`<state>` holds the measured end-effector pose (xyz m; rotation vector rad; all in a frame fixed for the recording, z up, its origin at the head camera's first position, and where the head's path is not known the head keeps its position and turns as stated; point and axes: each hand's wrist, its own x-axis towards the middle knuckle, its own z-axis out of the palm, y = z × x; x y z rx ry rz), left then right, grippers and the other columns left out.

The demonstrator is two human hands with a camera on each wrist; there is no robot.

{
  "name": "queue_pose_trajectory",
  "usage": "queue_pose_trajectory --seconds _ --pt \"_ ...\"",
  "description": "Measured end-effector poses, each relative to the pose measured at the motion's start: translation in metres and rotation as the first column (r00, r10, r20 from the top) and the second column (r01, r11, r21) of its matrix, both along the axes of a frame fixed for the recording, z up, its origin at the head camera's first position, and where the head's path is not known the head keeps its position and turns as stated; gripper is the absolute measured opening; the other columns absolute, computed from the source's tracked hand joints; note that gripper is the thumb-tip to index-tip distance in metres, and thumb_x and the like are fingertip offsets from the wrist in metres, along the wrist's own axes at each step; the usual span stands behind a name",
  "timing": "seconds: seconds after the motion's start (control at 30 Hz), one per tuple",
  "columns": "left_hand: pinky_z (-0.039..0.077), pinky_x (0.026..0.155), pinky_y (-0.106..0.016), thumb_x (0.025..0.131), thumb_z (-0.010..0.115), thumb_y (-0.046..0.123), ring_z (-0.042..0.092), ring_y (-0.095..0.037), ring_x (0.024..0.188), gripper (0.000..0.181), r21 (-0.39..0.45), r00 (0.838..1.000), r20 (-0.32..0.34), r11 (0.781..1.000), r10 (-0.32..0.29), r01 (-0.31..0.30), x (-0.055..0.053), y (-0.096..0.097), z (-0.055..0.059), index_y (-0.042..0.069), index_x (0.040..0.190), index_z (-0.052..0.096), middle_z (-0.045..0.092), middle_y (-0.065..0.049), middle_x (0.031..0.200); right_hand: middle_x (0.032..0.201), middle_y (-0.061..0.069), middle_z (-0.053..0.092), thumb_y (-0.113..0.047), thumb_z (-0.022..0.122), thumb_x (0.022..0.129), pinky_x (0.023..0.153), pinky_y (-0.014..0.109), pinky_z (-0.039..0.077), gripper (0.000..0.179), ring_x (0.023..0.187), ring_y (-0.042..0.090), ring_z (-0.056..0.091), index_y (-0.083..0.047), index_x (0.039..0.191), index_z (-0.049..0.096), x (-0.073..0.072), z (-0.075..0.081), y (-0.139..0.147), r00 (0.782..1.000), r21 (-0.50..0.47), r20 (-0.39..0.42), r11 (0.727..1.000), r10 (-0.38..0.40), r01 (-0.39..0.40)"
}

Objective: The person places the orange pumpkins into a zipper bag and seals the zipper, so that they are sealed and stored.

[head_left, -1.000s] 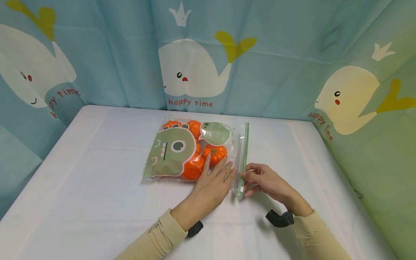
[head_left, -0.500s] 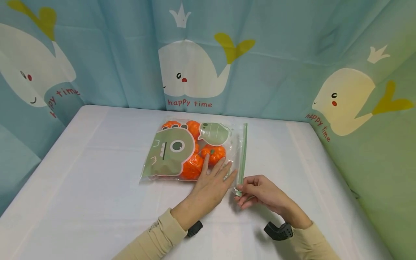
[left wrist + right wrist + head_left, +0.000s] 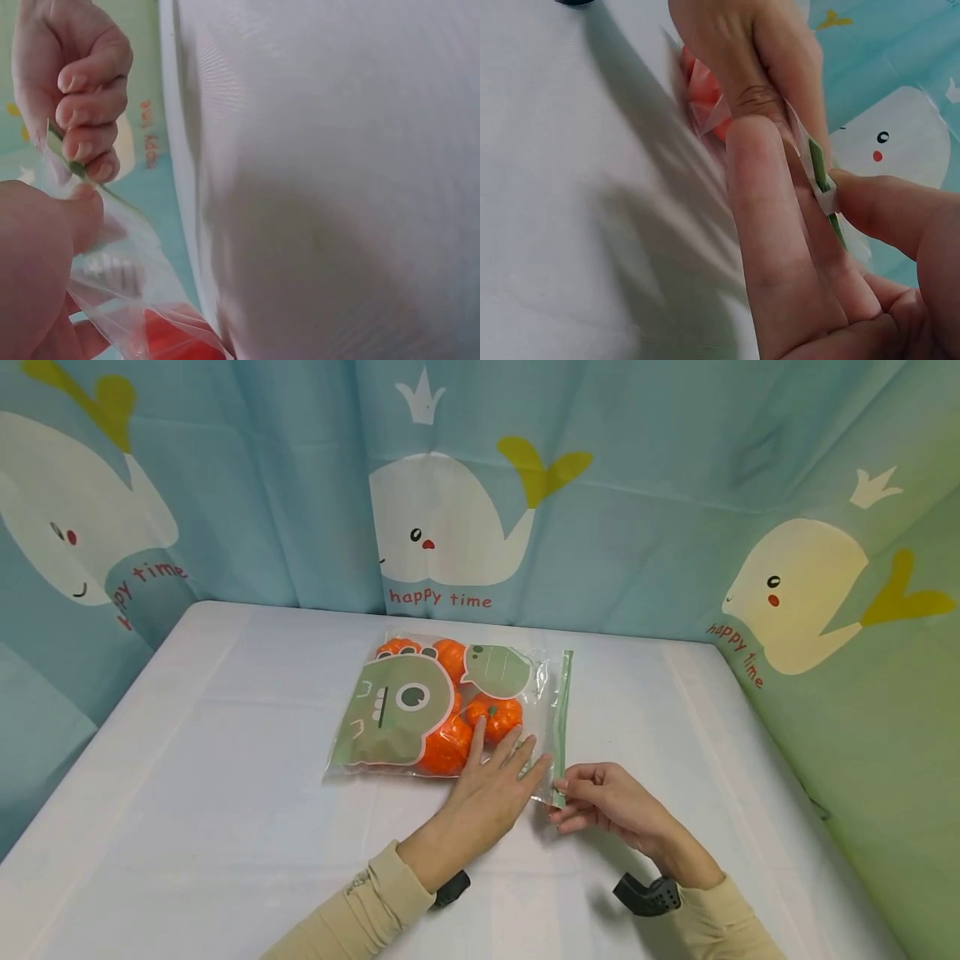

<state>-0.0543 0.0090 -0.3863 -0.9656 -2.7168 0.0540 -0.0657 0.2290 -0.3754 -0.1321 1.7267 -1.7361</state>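
A clear zip bag [image 3: 542,689] printed with green monsters lies on the table, its green zip strip [image 3: 564,710] at the right. Several orange toy pumpkins [image 3: 495,717] are inside. My left hand [image 3: 483,793] lays its fingers over the bag's near edge. In the left wrist view its thumb [image 3: 81,214] is on the other side of the film, so it holds the edge. My right hand [image 3: 611,802] pinches the strip's near corner between thumb and fingers. In the right wrist view a small white zip slider [image 3: 827,199] sits on the strip at the right thumb.
The white tabletop [image 3: 225,827] spreads around the bag. A blue curtain [image 3: 645,552] with whale prints hangs behind the table, with green cloth [image 3: 900,760] along the right side. A black wrist strap [image 3: 647,895] sits at the right wrist.
My right hand has moved down the strip toward me, to its near corner. The white slider, visible earlier from above, is now covered there by fingers. My left hand has barely moved.
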Motion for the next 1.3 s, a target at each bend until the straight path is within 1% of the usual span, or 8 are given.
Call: queue_pose_trajectory --seconds 0.2,0.3,0.47,0.63,0.9,1.03,1.17,1.3 --pt "0.017 0.114 -0.072 0.096 0.063 0.036 0.037 -0.027 0.147 0.054 0.001 1.000 0.019 1.000 0.003 -0.003 0.003 0.006 0.002 0.026 0.147 0.049 0.046 0.000 0.154 0.088 0.008 0.076 -0.019 0.057 0.101 0.073 0.030 0.061 0.018 0.078 0.014 0.075 -0.002 0.099 0.064 0.003 -0.002 -0.001 0.998 -0.043 0.040 0.997 0.058 -0.056" --pt "0.018 0.113 -0.073 0.097 0.062 0.034 0.038 -0.027 0.146 0.052 0.000 1.000 0.009 1.000 0.000 0.000 0.004 0.007 0.002 0.025 0.146 0.050 0.047 0.001 0.153 0.086 0.006 0.076 -0.020 0.057 0.101 0.071 0.028 0.061 0.019 0.076 0.013 0.075 -0.003 0.096 0.064 0.003 -0.003 -0.002 0.997 -0.048 0.045 0.997 0.067 -0.065" --pt "0.018 0.113 -0.072 0.096 0.064 0.032 0.040 -0.027 0.145 0.053 0.010 1.000 -0.006 1.000 -0.002 0.002 0.005 0.007 0.000 0.025 0.146 0.050 0.049 0.001 0.151 0.079 0.002 0.075 -0.019 0.056 0.101 0.067 0.026 0.060 0.019 0.071 0.011 0.073 -0.004 0.094 0.064 0.003 -0.004 -0.004 0.999 -0.051 0.037 0.998 0.038 -0.036" --pt "0.019 0.113 -0.073 0.095 0.064 0.031 0.041 -0.027 0.144 0.052 0.013 1.000 -0.013 1.000 -0.006 0.007 0.006 0.007 0.000 0.025 0.145 0.051 0.052 0.000 0.149 0.075 0.002 0.074 -0.017 0.054 0.102 0.066 0.025 0.060 0.019 0.068 0.011 0.073 -0.004 0.093 0.064 0.000 -0.005 -0.004 0.999 -0.060 0.035 0.998 0.006 -0.004" --pt "0.018 0.113 -0.073 0.093 0.068 0.031 0.042 -0.028 0.143 0.052 0.014 1.000 -0.014 1.000 -0.016 0.016 0.006 0.007 -0.002 0.025 0.143 0.053 0.053 -0.001 0.148 0.068 -0.002 0.069 -0.017 0.054 0.102 0.066 0.026 0.060 0.020 0.064 0.010 0.071 -0.004 0.094 0.066 -0.009 -0.006 -0.002 0.999 -0.026 0.025 0.999 -0.030 0.030" --pt "0.017 0.113 -0.073 0.093 0.068 0.030 0.040 -0.027 0.144 0.053 0.004 1.000 0.005 1.000 -0.015 0.015 0.006 0.006 -0.001 0.026 0.143 0.052 0.053 -0.001 0.148 0.070 -0.001 0.069 -0.014 0.052 0.102 0.066 0.026 0.060 0.020 0.063 0.009 0.070 -0.004 0.095 0.067 -0.015 -0.009 0.000 0.999 -0.011 0.023 0.999 -0.039 0.039" --pt "0.014 0.114 -0.073 0.094 0.067 0.030 0.037 -0.028 0.146 0.056 -0.012 0.999 0.053 1.000 -0.012 0.013 0.006 0.006 0.001 0.026 0.147 0.049 0.050 -0.001 0.151 0.073 0.000 0.072 -0.013 0.051 0.102 0.065 0.025 0.060 0.021 0.064 0.008 0.069 -0.004 0.098 0.069 -0.021 -0.012 0.002 0.999 0.002 0.014 0.999 -0.050 0.049" --pt "0.013 0.115 -0.072 0.094 0.067 0.031 0.035 -0.028 0.147 0.058 -0.028 0.996 0.086 1.000 -0.009 0.011 0.006 0.006 0.003 0.026 0.149 0.047 0.048 -0.001 0.152 0.076 0.000 0.073 -0.015 0.052 0.102 0.067 0.025 0.060 0.021 0.067 0.009 0.071 -0.003 0.100 0.069 -0.026 -0.015 0.003 0.998 0.012 0.017 0.998 -0.063 0.063"
